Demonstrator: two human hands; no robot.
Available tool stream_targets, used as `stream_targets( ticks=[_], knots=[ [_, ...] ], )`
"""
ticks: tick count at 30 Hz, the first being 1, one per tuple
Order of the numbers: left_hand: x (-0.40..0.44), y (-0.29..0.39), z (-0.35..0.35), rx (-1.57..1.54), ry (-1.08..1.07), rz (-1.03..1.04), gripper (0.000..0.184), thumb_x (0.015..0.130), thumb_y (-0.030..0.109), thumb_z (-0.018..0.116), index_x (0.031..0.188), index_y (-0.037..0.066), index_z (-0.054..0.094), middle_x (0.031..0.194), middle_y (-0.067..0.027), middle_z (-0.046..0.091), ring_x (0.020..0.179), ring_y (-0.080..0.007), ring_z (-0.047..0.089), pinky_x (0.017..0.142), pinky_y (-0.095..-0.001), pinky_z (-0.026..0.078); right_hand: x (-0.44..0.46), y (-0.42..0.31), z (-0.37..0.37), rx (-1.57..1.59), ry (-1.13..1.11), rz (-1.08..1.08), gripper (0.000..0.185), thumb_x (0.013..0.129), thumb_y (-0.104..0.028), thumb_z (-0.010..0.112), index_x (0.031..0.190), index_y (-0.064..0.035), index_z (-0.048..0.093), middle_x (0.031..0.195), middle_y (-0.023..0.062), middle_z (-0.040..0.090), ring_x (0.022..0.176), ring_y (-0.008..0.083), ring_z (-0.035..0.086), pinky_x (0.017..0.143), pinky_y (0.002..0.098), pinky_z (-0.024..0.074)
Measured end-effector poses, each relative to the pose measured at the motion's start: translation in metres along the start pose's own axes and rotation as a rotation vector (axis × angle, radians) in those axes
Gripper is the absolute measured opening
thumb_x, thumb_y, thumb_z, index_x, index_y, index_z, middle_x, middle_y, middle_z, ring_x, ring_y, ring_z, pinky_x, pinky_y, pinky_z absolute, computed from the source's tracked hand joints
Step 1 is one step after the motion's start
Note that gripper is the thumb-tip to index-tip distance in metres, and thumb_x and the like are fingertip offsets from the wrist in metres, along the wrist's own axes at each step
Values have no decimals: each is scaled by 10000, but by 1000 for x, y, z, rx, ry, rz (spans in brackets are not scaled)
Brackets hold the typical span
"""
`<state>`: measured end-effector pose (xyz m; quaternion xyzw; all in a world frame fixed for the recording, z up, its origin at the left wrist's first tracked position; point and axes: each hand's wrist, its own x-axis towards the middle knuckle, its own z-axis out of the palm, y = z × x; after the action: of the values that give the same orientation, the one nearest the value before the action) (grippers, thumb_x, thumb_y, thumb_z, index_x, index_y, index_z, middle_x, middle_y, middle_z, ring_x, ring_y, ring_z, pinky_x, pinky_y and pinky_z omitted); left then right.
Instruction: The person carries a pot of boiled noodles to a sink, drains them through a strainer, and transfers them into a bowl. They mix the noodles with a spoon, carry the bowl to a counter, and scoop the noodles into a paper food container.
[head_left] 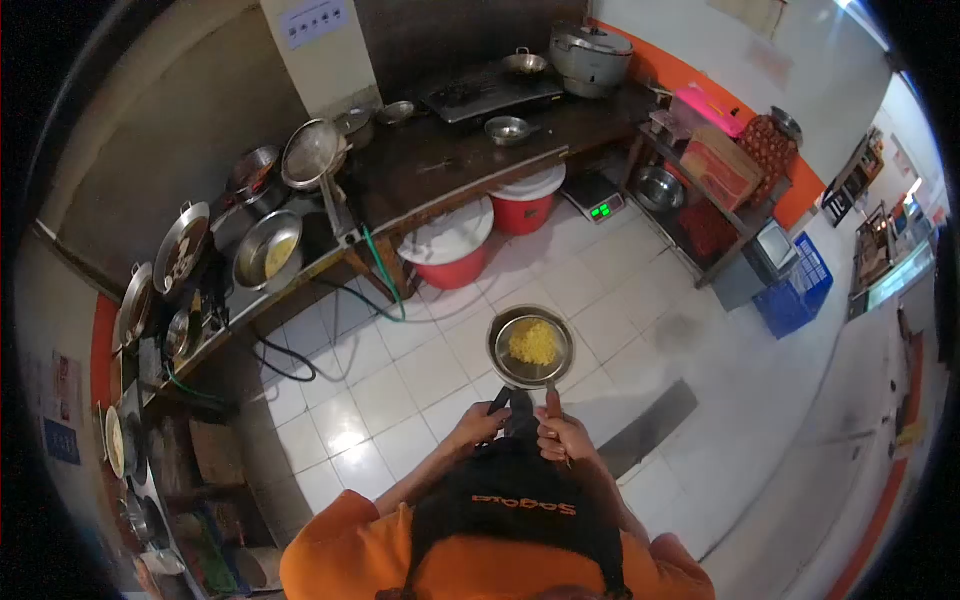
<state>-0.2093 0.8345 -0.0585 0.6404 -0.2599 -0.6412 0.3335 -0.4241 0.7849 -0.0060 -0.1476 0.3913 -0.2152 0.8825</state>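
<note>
food [533,342] sits in the pan [497,352], just before the left hand [477,427] and right hand [566,438]. ahead runs the bench [430,168], the pot [590,65] near its right end, buckets [450,268] beneath; right of them, the scale [588,190], shelf [724,262] and crate [795,290].

Six o'clock, black apron [510,535]: orange lettering [524,505], whole word not surely legible; two o'clock, scale [593,196]: green lit digits [600,211], blurred; eleven o'clock, pillar sign [314,23]: print too small to read

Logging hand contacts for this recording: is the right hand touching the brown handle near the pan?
Touching. The head view shows the right hand curled around the brown handle, which sticks out past the fist toward the pan.
</note>
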Motion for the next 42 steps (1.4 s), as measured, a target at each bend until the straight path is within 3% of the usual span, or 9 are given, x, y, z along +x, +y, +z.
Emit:
stream_targets(
  ticks=[5,16,20,26,28,29,31,32,42],
  knots=[
    [97,83,-30,138,124,75,271,920,297,651,824,49,598,664,15,552,550,-95,496,486,-282,372,94,-128,32,-60,-119,113,224,977,-102,529,1193,-49,505,681,-33,404,431,48,340,366,217,265],
    [312,275,-136,-262,337,76,255,930,273,624,830,45,568,604,24,472,497,-91,402,458,-285,304,352,-367,123,-286,-234,167,228,961,-90,540,1186,-65,508,671,-26,412,431,60,346,356,229,270],
    [406,345,-174,-300,320,121,225,937,234,613,844,32,578,604,28,458,476,-77,387,425,-269,285,420,-455,166,-338,-124,8,66,945,-141,539,948,-81,510,588,-23,426,377,53,357,330,233,267],
    [517,442,-214,-419,278,120,186,938,196,607,824,66,538,607,41,434,447,-63,341,404,-251,250,565,-589,154,-693,-69,-184,225,917,-137,547,1111,-29,510,688,56,567,466,122,510,391,286,385],
    [547,472,-224,-459,330,97,186,940,184,608,816,76,520,592,48,412,439,-57,320,396,-246,233,628,-627,148,-1013,104,-591,262,940,-110,499,1183,-12,497,659,86,575,447,219,560,385,364,428],
    [560,481,-231,-468,341,94,186,940,184,608,816,76,520,592,48,412,439,-57,320,396,-246,233,661,-647,144,-1018,93,-583,262,940,-110,499,1183,-12,497,659,86,575,447,219,560,385,364,428],
    [576,491,-239,-517,351,118,192,942,182,616,817,79,515,593,52,412,435,-54,315,393,-248,226,715,-679,134,-1528,262,-984,321,937,-93,488,1228,37,445,829,235,651,720,413,667,619,515,527],
    [584,498,-237,-498,429,73,201,945,185,621,811,85,509,589,63,405,431,-47,304,389,-251,214,734,-695,132,-1450,246,-784,386,927,-96,513,1261,45,380,960,347,629,934,511,619,801,577,493],
    [618,548,-204,-812,752,-59,181,920,141,632,814,97,493,582,75,379,432,-36,295,386,-227,220,868,-741,81,-1776,184,-552,468,915,-149,560,1274,23,314,874,315,658,826,502,651,708,568,528]
  ],
)
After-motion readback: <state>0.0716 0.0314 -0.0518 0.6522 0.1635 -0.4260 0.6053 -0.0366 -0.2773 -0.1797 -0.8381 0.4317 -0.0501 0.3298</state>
